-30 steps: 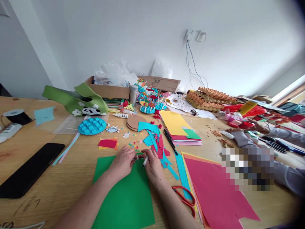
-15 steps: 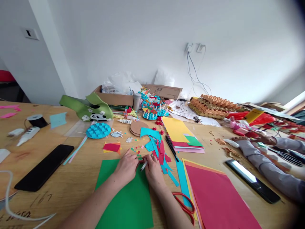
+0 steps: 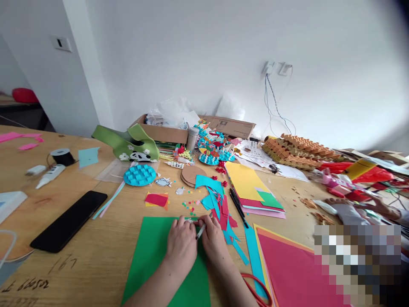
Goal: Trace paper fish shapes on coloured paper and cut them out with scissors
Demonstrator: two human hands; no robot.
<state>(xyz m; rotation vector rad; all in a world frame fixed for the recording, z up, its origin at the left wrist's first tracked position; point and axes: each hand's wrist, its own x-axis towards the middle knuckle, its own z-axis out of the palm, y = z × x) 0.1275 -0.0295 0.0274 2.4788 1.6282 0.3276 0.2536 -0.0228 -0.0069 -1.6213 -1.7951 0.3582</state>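
My left hand point(image 3: 182, 244) rests over the upper part of a green paper sheet point(image 3: 153, 264). Its fingers are curled together at the sheet's top edge, by a small whitish bit; whatever they pinch is too small to name. Close beside it, my right hand point(image 3: 213, 241) grips a pen point(image 3: 201, 231) with a pale barrel, slanted between the two hands. Just beyond my fingertips lie small coloured paper dots point(image 3: 191, 204). Cyan and red paper strips point(image 3: 223, 213) spread beside my right hand, and red-handled scissors point(image 3: 255, 288) lie partly hidden by my right forearm.
At left are a black phone point(image 3: 68, 221) and a blue egg-tray disc point(image 3: 139, 175). Behind stand a green panda bag point(image 3: 128, 145) and a cardboard box point(image 3: 166, 134). Red paper point(image 3: 294, 268) lies at right, with black pens point(image 3: 238, 207) nearby. Another person's hand point(image 3: 378, 209) appears far right.
The view has turned slightly left, so everything sits farther right. My left hand has drawn a little nearer to me, its fingers more bunched. My right hand still holds the pen.
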